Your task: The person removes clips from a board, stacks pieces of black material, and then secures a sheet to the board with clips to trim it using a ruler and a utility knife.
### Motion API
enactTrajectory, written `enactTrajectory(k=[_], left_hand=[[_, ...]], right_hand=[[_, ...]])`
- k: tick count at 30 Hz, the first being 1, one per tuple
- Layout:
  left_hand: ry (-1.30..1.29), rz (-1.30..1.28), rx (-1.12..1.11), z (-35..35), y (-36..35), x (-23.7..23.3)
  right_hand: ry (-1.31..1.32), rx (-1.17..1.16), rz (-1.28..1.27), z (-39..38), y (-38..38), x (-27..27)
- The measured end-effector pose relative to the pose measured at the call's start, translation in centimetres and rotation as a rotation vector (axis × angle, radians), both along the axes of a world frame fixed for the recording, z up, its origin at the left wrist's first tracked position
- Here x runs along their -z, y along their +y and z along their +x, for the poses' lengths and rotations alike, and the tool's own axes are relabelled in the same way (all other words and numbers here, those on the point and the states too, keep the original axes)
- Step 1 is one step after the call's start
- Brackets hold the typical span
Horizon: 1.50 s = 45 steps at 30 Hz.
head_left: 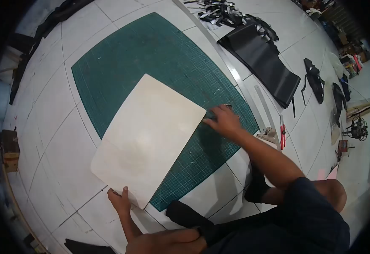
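Note:
A large cream-coloured sheet (147, 131), stiff-looking and blank, lies at a slant over the green cutting mat (130, 55) and past its near left edge. My left hand (120, 200) grips the sheet's near edge, with the thumb on top and the other fingers curled at its side, partly hidden. At the sheet's right corner is my right hand (224, 120), its thumb and bent fingers closed about the corner above the mat. A small shiny piece shows by the fingers of my right hand; I cannot make out what it is.
A long metal ruler (235, 74) runs along the mat's right side. Beyond it lie folded black material (265, 63), black scraps (223, 15), a red cutter knife (282, 132) and a clipboard (269, 134). White floor tiles (45, 127) surround the mat. My feet are near its front edge.

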<state>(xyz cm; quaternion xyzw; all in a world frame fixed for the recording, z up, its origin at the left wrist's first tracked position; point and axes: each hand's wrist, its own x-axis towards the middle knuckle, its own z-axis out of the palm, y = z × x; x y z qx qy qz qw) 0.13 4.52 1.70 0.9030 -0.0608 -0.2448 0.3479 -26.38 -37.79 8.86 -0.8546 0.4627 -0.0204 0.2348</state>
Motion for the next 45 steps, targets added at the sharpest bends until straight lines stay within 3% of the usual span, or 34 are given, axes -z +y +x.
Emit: enactTrajectory(k=[7,10,14,16,20,27,30,32,33,35,38,39,41,42,45], left_hand=[[-0.147,0.03,-0.003,-0.7,-0.1,0.2],[-0.109,0.037,0.001,-0.7,-0.2,0.0],[-0.115,0.04,0.019,-0.6,0.3,0.3],[-0.019,0.035,-0.102,-0.4,-0.5,-0.6],[0.07,-0.178,-0.329,0.0,0.7,1.4],[-0.056,-0.006,-0.149,-0.3,-1.4,0.3],[-0.131,0.117,-0.124,0.1,-0.4,1.6],[-0.087,0.089,-0.132,0.2,-1.1,0.6],[-0.091,0.13,-0.134,0.1,-1.2,0.5],[-0.106,0.211,-0.136,0.2,-1.4,0.2],[-0.1,0.193,-0.166,-0.1,-1.9,-1.1],[-0.108,0.202,-0.176,-0.4,-2.2,-0.8],[0.075,-0.001,-0.373,0.4,-1.8,0.3],[0.167,-0.097,-0.478,0.8,-1.0,0.9],[0.544,-0.534,-0.455,1.8,1.1,2.3]], right_hand=[[-0.01,0.004,-0.139,4.5,-0.2,1.8],[-0.067,0.001,-0.034,4.8,-0.7,0.6],[-0.319,0.038,0.481,5.4,-2.5,0.6],[-0.435,0.12,0.752,6.1,-2.7,-3.7],[-0.651,0.13,0.554,3.9,-6.7,-10.1],[-0.777,0.423,0.176,-13.3,-16.0,-21.3],[-0.524,0.39,-0.203,-29.8,-20.2,-23.1],[-0.011,0.25,-0.56,-38.3,-19.6,-23.5],[0.438,0.177,-0.843,-41.7,-17.8,-23.4],[0.65,0.274,-0.93,-48.9,-15.0,-20.2],[-0.736,0.883,-0.19,-54.5,-8.1,-12.2],[-1.17,1.011,-0.187,-56.1,-5.5,-8.6],[-1.314,1.169,-0.152,-56.1,-1.1,-5.3],[-1.274,1.216,-0.124,-55.8,0.5,-4.5],[-0.989,1.18,0.043,-52.8,2.4,-4.9]])
